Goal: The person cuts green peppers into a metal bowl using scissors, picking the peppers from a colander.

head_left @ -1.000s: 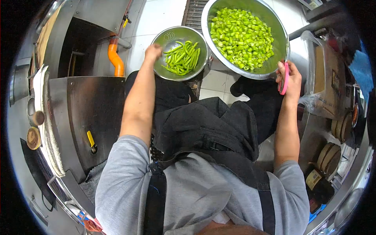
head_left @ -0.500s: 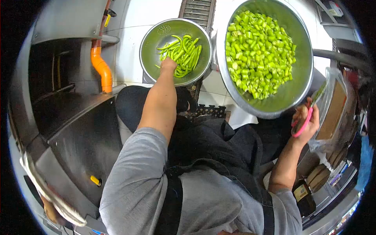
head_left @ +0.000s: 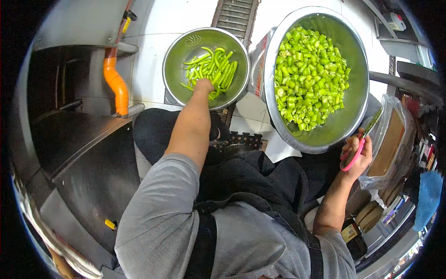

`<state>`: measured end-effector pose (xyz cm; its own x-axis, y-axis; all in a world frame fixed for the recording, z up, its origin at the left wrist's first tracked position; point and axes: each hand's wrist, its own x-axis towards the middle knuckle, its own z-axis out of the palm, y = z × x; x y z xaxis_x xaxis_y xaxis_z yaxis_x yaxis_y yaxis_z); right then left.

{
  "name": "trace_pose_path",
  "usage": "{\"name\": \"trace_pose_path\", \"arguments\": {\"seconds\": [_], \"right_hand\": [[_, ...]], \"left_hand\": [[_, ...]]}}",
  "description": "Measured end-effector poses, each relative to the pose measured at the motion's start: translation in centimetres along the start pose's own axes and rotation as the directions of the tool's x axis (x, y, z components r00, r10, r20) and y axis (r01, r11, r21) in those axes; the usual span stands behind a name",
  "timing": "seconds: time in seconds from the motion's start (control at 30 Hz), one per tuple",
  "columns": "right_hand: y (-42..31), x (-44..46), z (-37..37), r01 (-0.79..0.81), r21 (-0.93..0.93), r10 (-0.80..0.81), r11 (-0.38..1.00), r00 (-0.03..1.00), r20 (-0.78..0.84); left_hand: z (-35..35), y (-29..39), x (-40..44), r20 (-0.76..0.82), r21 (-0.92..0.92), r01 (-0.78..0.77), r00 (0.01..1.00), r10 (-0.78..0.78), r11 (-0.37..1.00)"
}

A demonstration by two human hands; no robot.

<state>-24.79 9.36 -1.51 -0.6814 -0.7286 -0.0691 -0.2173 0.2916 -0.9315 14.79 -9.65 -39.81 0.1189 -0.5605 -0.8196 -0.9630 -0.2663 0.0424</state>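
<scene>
The left hand (head_left: 203, 85) reaches down among the whole green peppers (head_left: 226, 72) in the colander (head_left: 174, 69); its fingertips are hidden, so I cannot tell how far it is open or whether it grips any. The right hand (head_left: 364, 161) is curled around the pink-handled scissors (head_left: 373, 122), just beside the big bowl (head_left: 355, 100) with the cut peppers (head_left: 309, 76) in it.

White tiled floor (head_left: 155, 65), slatted grate (head_left: 234, 18), orange pipe (head_left: 115, 86)
</scene>
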Motion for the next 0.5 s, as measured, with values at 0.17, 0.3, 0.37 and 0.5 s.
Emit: {"name": "trace_pose_path", "arguments": {"seconds": [0.17,0.3,0.37,0.5], "right_hand": [[-0.4,-0.7,0.4,0.072,0.053,-0.071,0.996,0.997,-0.003],[-0.8,-1.8,-0.3,0.048,0.074,-0.055,0.996,0.994,0.096],[-0.7,-2.3,-0.8,0.031,0.119,-0.051,0.992,0.984,0.171],[0.3,-3.1,-1.6,0.016,0.222,-0.069,0.975,0.970,0.231]], "left_hand": [[-0.8,0.0,-4.2,-0.206,-0.182,0.011,0.977,-0.049,0.983],[-2.8,-0.6,-9.1,-0.364,-0.191,-0.120,0.931,0.043,0.974],[-3.5,-1.3,-10.4,-0.326,-0.437,-0.177,0.945,0.028,0.882],[-7.9,0.1,-23.0,-0.375,-0.874,-0.370,0.926,0.048,0.313]]}}
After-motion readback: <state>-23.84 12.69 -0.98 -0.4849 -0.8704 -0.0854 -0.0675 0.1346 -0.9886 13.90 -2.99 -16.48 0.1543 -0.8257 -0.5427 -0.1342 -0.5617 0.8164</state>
